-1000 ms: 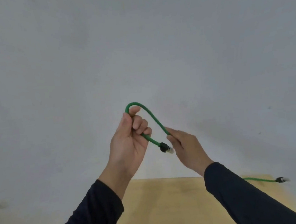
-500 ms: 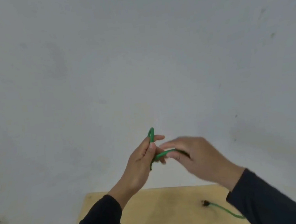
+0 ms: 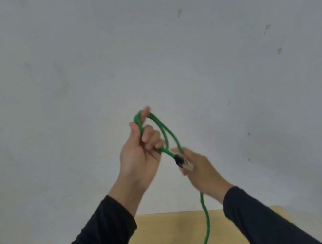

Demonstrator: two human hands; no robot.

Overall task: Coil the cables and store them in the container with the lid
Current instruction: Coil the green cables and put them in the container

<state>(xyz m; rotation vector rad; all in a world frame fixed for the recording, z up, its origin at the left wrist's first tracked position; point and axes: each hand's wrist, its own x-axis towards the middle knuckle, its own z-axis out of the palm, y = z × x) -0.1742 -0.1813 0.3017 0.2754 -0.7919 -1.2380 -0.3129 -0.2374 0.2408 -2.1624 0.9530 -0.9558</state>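
A green cable [image 3: 168,133] is held up in front of a pale wall. My left hand [image 3: 139,154] grips two loops of it, the loops arching over my fingers. One end with a black collar and a clear plug [image 3: 183,164] hangs below the loops, in front of my right hand [image 3: 203,169]. My right hand holds the cable's free run, which drops from under the wrist down [image 3: 206,222] past the table. No container or lid is in view.
A light wooden table [image 3: 168,238] lies at the bottom, between my dark sleeves. The grey wall [image 3: 149,53] fills most of the view.
A second loop has been added in my left hand. My right hand moved from beside the left hand down and right, and the cable's tail now hangs straight down.
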